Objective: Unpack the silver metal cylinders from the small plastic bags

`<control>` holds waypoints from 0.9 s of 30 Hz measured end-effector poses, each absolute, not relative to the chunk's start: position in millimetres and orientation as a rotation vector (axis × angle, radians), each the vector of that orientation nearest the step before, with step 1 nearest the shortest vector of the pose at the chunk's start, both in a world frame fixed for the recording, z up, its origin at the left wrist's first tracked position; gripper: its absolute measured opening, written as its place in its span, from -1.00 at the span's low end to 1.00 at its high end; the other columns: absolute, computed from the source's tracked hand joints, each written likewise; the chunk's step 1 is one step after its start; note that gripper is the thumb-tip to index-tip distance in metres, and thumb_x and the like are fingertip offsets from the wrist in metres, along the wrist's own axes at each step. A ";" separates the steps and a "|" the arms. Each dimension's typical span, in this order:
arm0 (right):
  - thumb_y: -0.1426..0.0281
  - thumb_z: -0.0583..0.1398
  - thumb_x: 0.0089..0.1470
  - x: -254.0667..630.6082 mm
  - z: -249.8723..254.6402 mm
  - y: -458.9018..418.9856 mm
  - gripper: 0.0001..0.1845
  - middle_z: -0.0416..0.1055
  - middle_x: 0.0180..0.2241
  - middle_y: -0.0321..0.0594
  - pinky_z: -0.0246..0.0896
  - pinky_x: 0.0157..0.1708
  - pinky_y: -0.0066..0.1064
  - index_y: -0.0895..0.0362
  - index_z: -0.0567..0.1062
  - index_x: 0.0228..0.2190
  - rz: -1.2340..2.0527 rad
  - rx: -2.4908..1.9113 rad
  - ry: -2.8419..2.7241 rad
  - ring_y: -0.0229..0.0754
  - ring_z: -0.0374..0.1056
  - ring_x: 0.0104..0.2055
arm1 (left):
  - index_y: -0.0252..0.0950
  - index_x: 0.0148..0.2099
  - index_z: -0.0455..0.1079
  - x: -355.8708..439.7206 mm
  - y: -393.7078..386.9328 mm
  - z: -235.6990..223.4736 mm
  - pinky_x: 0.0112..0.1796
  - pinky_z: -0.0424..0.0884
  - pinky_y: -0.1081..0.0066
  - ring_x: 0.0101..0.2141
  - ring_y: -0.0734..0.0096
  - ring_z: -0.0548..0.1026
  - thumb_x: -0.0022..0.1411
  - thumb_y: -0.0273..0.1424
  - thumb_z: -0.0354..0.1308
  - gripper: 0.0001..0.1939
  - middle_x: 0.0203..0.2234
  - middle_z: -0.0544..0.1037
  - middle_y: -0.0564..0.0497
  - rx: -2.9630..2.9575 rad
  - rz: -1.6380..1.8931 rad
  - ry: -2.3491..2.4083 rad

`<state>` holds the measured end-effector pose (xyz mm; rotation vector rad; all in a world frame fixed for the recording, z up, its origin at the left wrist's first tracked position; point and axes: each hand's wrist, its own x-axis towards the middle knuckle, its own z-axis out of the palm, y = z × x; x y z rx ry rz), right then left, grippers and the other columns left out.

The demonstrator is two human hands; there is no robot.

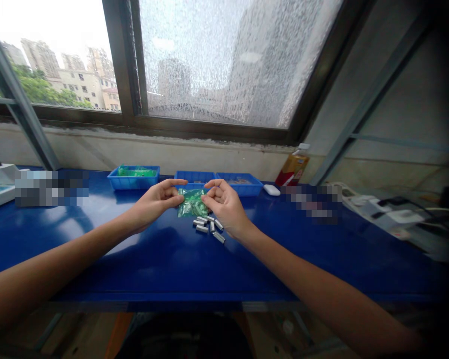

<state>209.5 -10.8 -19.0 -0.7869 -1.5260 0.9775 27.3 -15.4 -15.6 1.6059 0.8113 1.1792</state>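
A green see-through plastic bag (190, 203) is held up between my two hands, just over the blue tabletop. My left hand (159, 199) pinches its left edge between thumb and fingers. The right edge is pinched by my right hand (224, 204). Something pale shows through the plastic, too blurred to name. Several small silver metal cylinders (202, 229) lie loose on the table below the bag, close to my right hand.
Behind my hands stand a blue bin (114, 183) with green bags and two more blue bins (252, 190) with small parts. A white case (272, 190) and a drink bottle (294, 167) are at the right. Power strips (400, 217) lie at the edges.
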 end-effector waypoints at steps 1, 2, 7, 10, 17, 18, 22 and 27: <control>0.45 0.18 -0.13 209.3 -18.0 -11.2 -0.76 0.17 -0.62 -0.47 0.04 -0.58 -0.51 0.14 0.27 -0.33 0.980 -0.786 -1.524 -0.40 0.13 -0.60 | -0.36 0.01 0.25 27.4 -15.3 -15.6 -0.43 0.21 0.51 -0.52 0.59 0.26 0.08 -0.42 0.18 -0.58 -0.58 0.30 0.14 1.558 1.192 0.781; 0.45 0.18 -0.12 209.2 -17.2 -11.5 -0.76 0.17 -0.62 -0.47 0.04 -0.58 -0.51 0.16 0.29 -0.32 0.982 -0.788 -1.526 -0.40 0.13 -0.60 | -0.36 0.00 0.26 27.5 -15.3 -15.4 -0.43 0.21 0.51 -0.53 0.59 0.27 0.08 -0.42 0.17 -0.59 -0.59 0.31 0.14 1.518 1.198 0.758; 0.45 0.16 -0.11 209.4 -14.3 -11.8 -0.68 0.17 -0.62 -0.45 0.08 -0.56 -0.49 0.21 0.33 -0.22 1.031 -0.844 -1.556 -0.39 0.14 -0.59 | -0.37 0.00 0.27 26.5 -17.2 -10.4 -0.44 0.22 0.51 -0.54 0.60 0.28 0.08 -0.44 0.18 -0.59 -0.60 0.32 0.14 1.447 1.187 0.747; 0.46 0.14 -0.09 213.4 -12.7 -11.1 -0.68 0.17 -0.63 -0.44 0.06 -0.59 -0.49 0.23 0.36 -0.21 1.066 -0.909 -1.629 -0.40 0.12 -0.61 | -0.34 0.01 0.25 22.5 -17.8 -7.2 -0.39 0.24 0.47 -0.50 0.55 0.33 0.08 -0.44 0.17 -0.59 -0.56 0.37 0.11 1.439 1.102 0.781; 0.44 0.14 -0.06 228.1 -14.9 -1.8 -0.81 0.25 -0.55 -0.36 0.08 -0.58 -0.50 0.19 0.36 -0.32 0.802 -0.937 -1.665 -0.37 0.19 -0.56 | -0.38 -0.34 0.36 13.7 -12.8 -10.7 -0.46 0.15 0.47 -0.54 0.54 0.29 0.14 -0.16 0.08 -0.67 -0.58 0.37 0.06 1.381 0.992 1.061; 0.44 0.13 -0.05 228.5 -15.8 -1.6 -0.83 0.26 -0.53 -0.35 0.07 -0.59 -0.51 0.18 0.35 -0.32 0.720 -0.937 -1.690 -0.38 0.18 -0.57 | -0.39 -0.37 0.36 14.8 -13.3 -11.7 -0.48 0.15 0.47 -0.55 0.54 0.28 0.14 -0.08 0.03 -0.59 -0.59 0.37 0.05 1.355 0.930 1.057; 0.44 0.10 0.01 224.9 -18.6 -8.9 -0.92 0.27 -0.52 -0.34 0.10 -0.57 -0.49 0.14 0.35 -0.36 0.445 -0.888 -1.871 -0.37 0.17 -0.59 | -0.41 -0.31 0.41 22.7 -18.2 -15.0 -0.47 0.20 0.46 -0.53 0.48 0.32 0.10 0.13 -0.13 -0.34 -0.54 0.42 -0.02 1.214 0.724 0.935; 0.48 0.07 0.04 221.2 -16.4 -20.2 -0.92 0.32 -0.41 -0.24 0.23 -0.33 -0.38 0.13 0.36 -0.41 0.285 -0.704 -2.044 -0.26 0.28 -0.37 | -0.41 -0.30 0.39 27.3 -18.4 -18.5 -0.43 0.27 0.45 -0.50 0.47 0.37 0.12 -0.01 0.02 -0.50 -0.50 0.44 -0.06 1.082 0.817 0.868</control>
